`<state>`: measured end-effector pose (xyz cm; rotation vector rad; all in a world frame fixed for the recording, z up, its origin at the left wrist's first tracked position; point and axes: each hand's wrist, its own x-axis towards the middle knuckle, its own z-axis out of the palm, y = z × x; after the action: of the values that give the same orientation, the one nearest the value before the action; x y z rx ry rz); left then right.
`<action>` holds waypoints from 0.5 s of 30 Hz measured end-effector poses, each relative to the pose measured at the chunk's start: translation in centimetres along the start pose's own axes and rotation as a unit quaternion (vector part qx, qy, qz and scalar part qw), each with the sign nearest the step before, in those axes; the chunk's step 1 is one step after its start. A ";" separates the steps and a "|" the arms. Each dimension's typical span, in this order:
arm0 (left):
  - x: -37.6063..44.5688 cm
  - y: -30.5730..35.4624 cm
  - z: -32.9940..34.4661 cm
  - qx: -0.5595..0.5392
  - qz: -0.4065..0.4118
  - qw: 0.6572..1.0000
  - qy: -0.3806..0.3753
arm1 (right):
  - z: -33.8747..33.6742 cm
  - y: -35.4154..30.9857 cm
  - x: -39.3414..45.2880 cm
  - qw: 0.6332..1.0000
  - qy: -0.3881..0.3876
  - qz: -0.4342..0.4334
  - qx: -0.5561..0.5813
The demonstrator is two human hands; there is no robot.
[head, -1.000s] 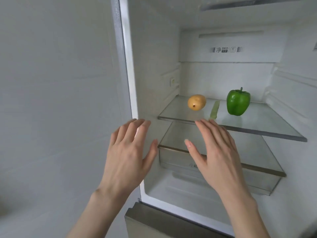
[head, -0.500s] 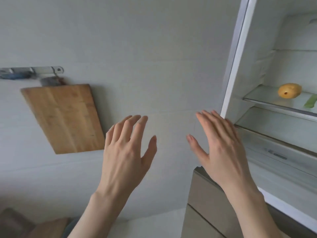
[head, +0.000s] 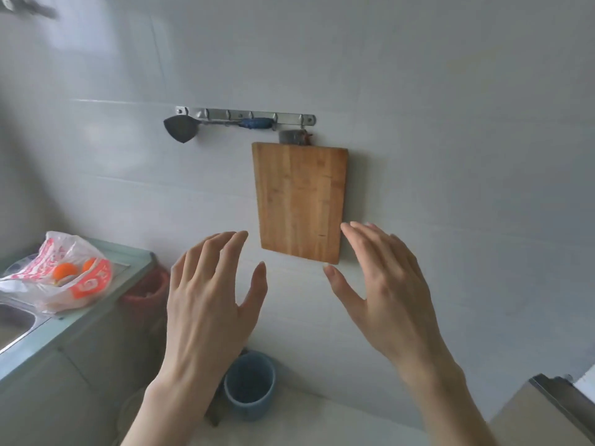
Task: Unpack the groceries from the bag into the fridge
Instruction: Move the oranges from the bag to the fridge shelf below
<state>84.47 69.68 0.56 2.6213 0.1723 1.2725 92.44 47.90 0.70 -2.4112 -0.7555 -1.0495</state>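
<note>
Both hands, left hand and right hand, empty, fingers wide. Thin bag at left edge: could tip, spilling round oranges off the counter.

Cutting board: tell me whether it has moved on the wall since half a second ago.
No. The cutting board hangs below the hook rail as before; its shift rightward in view comes from the head camera turning left.

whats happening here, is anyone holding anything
No. Both hands are bare, open and held up in front of the white tiled wall: left hand, right hand. The thin plastic grocery bag with round orange fruit inside sits untouched on the counter at the left.
</note>
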 end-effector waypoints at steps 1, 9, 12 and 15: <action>0.1 -1.3 -0.2 0.011 -0.014 1.000 -0.001 | 1.4 -1.0 0.8 1.000 -0.006 -0.009 0.013; 2.3 -12.2 -0.1 0.106 -0.093 0.990 0.016 | 13.3 -7.9 7.7 0.984 -0.061 -0.087 0.143; 3.3 -15.7 0.4 0.140 -0.114 0.983 0.022 | 17.4 -9.9 10.2 0.974 -0.070 -0.109 0.184; 4.3 -18.5 0.7 0.176 -0.137 0.975 0.023 | 21.2 -11.8 12.5 0.965 -0.078 -0.129 0.213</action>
<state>87.52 88.39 -1.21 2.7200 0.8067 1.3033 103.73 72.65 -1.58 -2.0741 -1.2371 -0.6984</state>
